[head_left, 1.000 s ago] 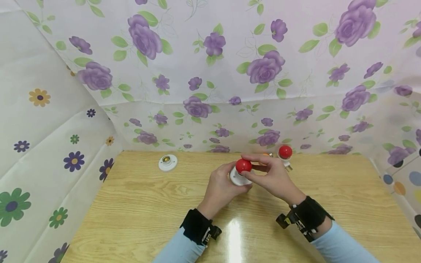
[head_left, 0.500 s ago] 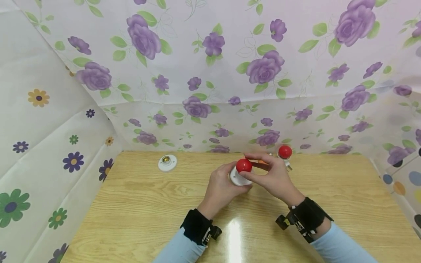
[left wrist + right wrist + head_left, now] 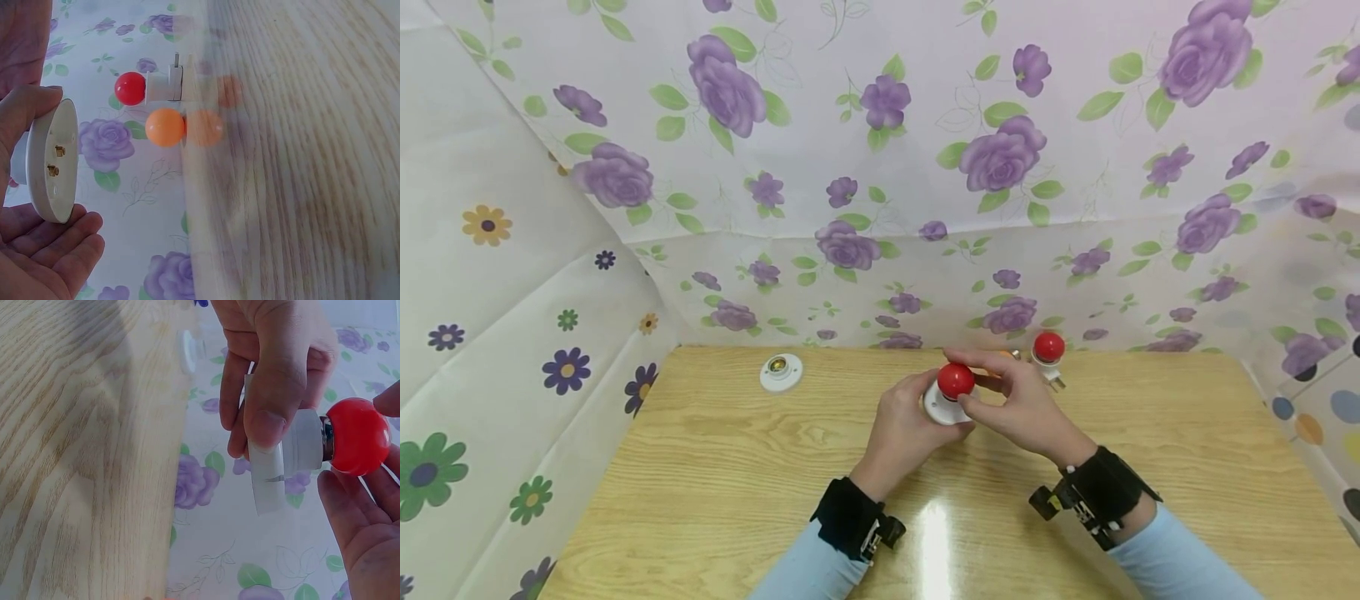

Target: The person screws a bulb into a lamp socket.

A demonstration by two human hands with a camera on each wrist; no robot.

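A: What's the biggest thing around the fingers?
B: The flowered cloth (image 3: 917,175), rising beyond them; then the wooden surface (image 3: 737,467) beneath them.
A: And the hands?
B: The left hand (image 3: 904,425), with the right hand (image 3: 1022,408) close by on its right.
A: What do the left fingers have?
B: A grip on the white lamp holder (image 3: 940,408), raised above the surface. A spare holder (image 3: 782,382) sits well apart, to their left.
A: Past the right fingers?
B: A plug socket (image 3: 1047,367) carrying a second red bulb (image 3: 1048,346).
A: And the red bulb (image 3: 956,381) being worked on?
B: At the lamp holder's mouth, right fingers curled loosely round it; how firmly they press, I can't tell. An orange bulb (image 3: 165,127) lies beyond them, near the plug socket.
A: Which step is this?
B: Turning the bulb in its socket, I'd judge; which way, I can't tell. Some metal cap (image 3: 328,439) shows, so probably it isn't fully seated.
A: What does the next move call for?
B: If it's going in, left fingers steadying the holder, right fingers closing for a short twist.
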